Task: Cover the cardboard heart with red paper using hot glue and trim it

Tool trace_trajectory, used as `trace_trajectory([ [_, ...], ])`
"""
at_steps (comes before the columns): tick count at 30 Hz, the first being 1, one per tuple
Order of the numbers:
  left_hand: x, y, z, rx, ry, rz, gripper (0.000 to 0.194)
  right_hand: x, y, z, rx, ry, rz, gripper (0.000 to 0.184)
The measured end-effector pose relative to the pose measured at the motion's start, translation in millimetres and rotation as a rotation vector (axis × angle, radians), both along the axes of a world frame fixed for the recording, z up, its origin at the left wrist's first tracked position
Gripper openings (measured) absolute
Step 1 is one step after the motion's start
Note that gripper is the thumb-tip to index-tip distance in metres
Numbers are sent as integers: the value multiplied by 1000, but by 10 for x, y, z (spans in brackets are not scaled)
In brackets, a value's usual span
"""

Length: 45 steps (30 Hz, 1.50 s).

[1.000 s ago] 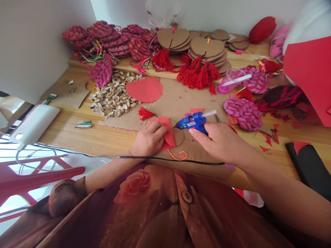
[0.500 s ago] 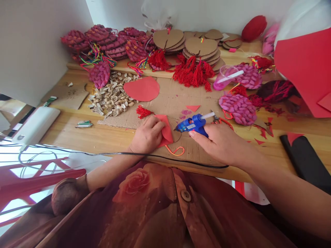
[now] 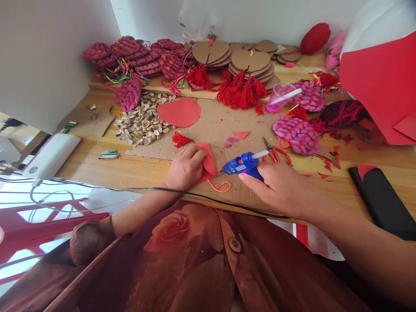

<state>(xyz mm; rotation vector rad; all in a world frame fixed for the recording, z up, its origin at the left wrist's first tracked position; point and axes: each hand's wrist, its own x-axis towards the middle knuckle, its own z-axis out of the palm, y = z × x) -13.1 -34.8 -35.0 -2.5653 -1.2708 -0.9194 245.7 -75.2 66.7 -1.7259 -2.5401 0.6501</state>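
My right hand (image 3: 276, 186) is wrapped round the handle of a blue hot glue gun (image 3: 245, 166), a white glue stick poking from its back. The gun's nozzle points left, close to the edge of a cardboard disc (image 3: 220, 161). My left hand (image 3: 186, 169) presses folded red paper (image 3: 209, 162) down on that disc, its fingers bent over the paper. An orange cord loop (image 3: 224, 187) comes out below the paper. A red tassel (image 3: 180, 139) lies just beyond my left hand. Orange-handled scissors (image 3: 279, 154) rest behind the gun.
Peanut shells (image 3: 143, 123) are heaped at left beside a red paper piece (image 3: 180, 112). Cardboard discs (image 3: 250, 60) with red tassels (image 3: 242, 93) stand stacked at the back. A black cable (image 3: 201, 197) crosses the table's front edge. A power strip (image 3: 52, 156) is at far left.
My right hand has moved the glue gun slightly down, away from the scissors, which now show more fully. The left hand keeps its hold on the red paper. The view has shifted a little.
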Motion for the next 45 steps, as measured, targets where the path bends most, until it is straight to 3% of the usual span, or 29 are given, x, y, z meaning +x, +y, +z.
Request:
trace_trajectory([
  [8,-6,-3,0,-30,-8,-2,21,46,48,109,-29,-31,-13,45],
  [13,-13,-4,-10,-45,-77,-30,19,109,195,194,-151,125,-186,50],
  [17,-21,-10,-10,-48,-82,-25,19,30,342,62,-296,378,-327,44],
  [23,-10,-18,6,-36,-48,1,20,-179,550,-145,-340,536,-356,40],
  [29,-9,-26,17,-46,-49,-4,20,-190,674,-285,-440,656,-392,38],
  [39,-11,-16,-1,-12,-44,-11,19,-155,661,-393,-567,720,-491,35],
  [45,-11,-13,14,-21,-25,-14,17,-4,444,-371,-623,701,-506,38],
])
